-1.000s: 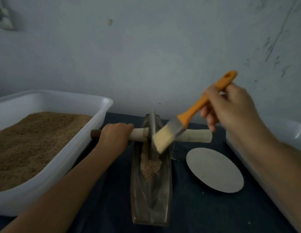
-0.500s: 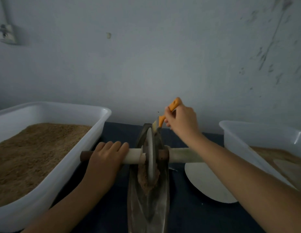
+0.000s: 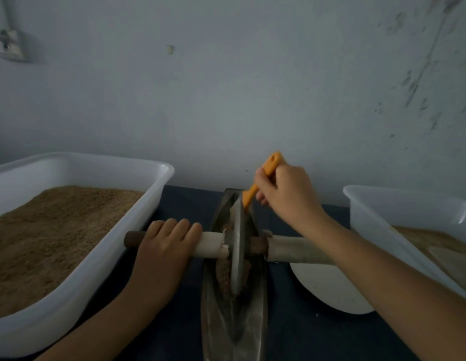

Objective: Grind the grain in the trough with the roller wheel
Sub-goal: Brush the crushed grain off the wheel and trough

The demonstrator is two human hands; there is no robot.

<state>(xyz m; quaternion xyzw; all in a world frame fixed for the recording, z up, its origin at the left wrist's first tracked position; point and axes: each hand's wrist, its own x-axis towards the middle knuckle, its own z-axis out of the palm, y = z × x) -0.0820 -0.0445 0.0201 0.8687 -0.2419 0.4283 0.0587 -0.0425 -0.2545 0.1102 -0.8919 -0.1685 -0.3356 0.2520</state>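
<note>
crosswise, roller wheel axle in left fingers; brush in right fingers.

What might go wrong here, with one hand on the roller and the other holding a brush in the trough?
1. Only the left hand grips the axle; the right end is free, so the roller wheel could tilt or slip in the trough.
2. The right hand holds the orange brush just behind the wheel; rolling away from the person could pinch the brush or fingers.
3. Brushing may flick grain onto the dark cloth.
</note>
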